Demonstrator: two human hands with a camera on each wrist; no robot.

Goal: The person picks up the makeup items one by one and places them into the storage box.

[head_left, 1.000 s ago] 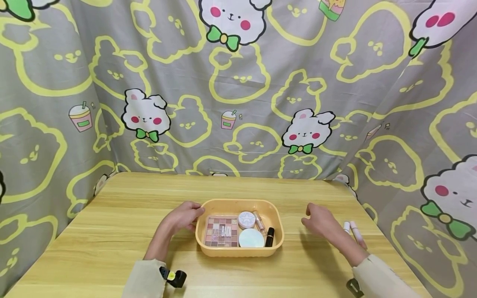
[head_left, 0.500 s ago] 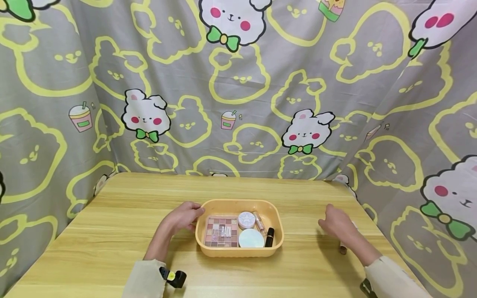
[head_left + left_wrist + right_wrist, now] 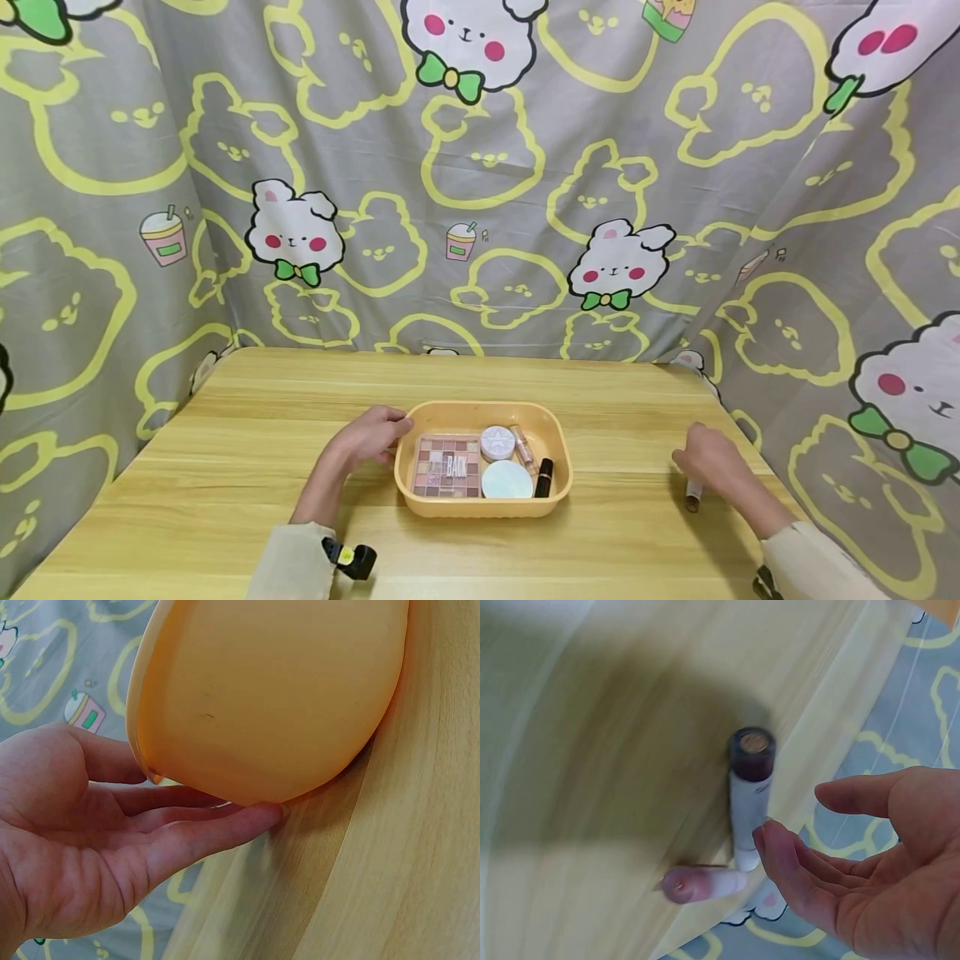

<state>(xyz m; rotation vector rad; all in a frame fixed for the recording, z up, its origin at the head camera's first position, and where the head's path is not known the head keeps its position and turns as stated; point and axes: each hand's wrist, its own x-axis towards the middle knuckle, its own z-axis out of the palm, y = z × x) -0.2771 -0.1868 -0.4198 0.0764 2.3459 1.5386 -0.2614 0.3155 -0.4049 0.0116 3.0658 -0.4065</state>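
Note:
My left hand holds the left end of a yellow plastic basket. Its thumb is at the rim and its fingers lie along the outer wall, as the left wrist view shows. Over the right side of the table hovers my right hand, fingers slightly bent and thumb apart, with nothing between them. Just beyond its fingertips, a white lip gloss tube with a dark reddish end lies on the wood. A pinkish tube touches or nearly touches its far end. In the head view, the hand hides most of both.
Inside the basket are an eyeshadow palette, a round case with a star, a pale round compact, a slim clear tube and a black lipstick. The wooden table is enclosed by patterned curtains.
My right hand has moved right, away from the basket, until it covers the tubes in the head view. My left hand and the basket have stayed put.

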